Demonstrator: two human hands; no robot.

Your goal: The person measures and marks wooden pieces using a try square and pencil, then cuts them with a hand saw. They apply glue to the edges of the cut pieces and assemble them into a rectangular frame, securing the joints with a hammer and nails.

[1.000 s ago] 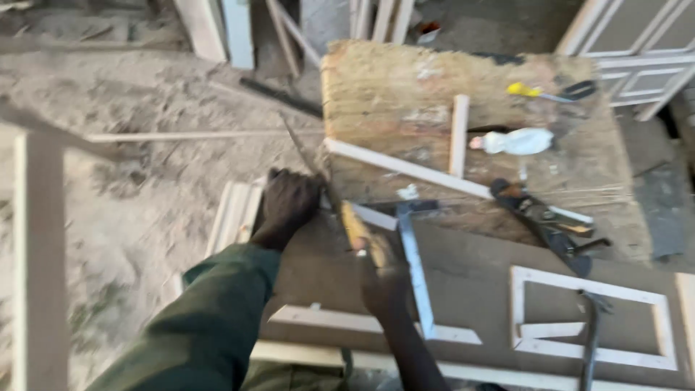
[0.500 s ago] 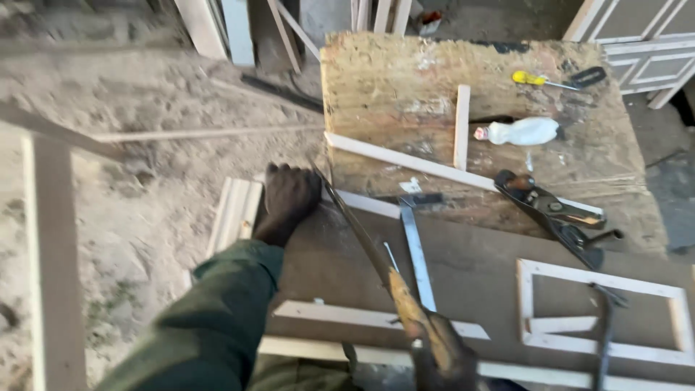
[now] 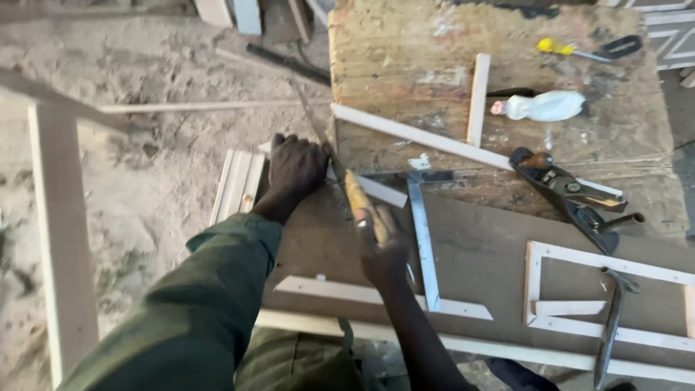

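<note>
Head cam, looking down at a rough workbench [image 3: 507, 246] w/ sandy ground on the left.

Right hand [image 3: 384, 250] is wrapped tight around the wooden handle of a handsaw [image 3: 355, 199]. The blade runs up and away toward the bench's left edge, thin and partly blurred, so can't make out the teeth. Left hand [image 3: 295, 168] is pressed flat, fingers closed down on a light wood strip [image 3: 380, 190] right at the bench edge, just beside the blade. Green sleeve on the left arm.

Other stuff on the bench: metal try square [image 3: 423, 232] lying just right of the saw hand, a hand plane [image 3: 568, 195] further right, a white plastic bottle [image 3: 546, 106] and a yellow-handled screwdriver [image 3: 572, 49] near the far side, well apart from the hands. A thin-strip wood frame [image 3: 536, 275] sits at the right w/ a hammer [image 3: 612, 318] lying across it. Couple more loose strips near the front edge.
</note>
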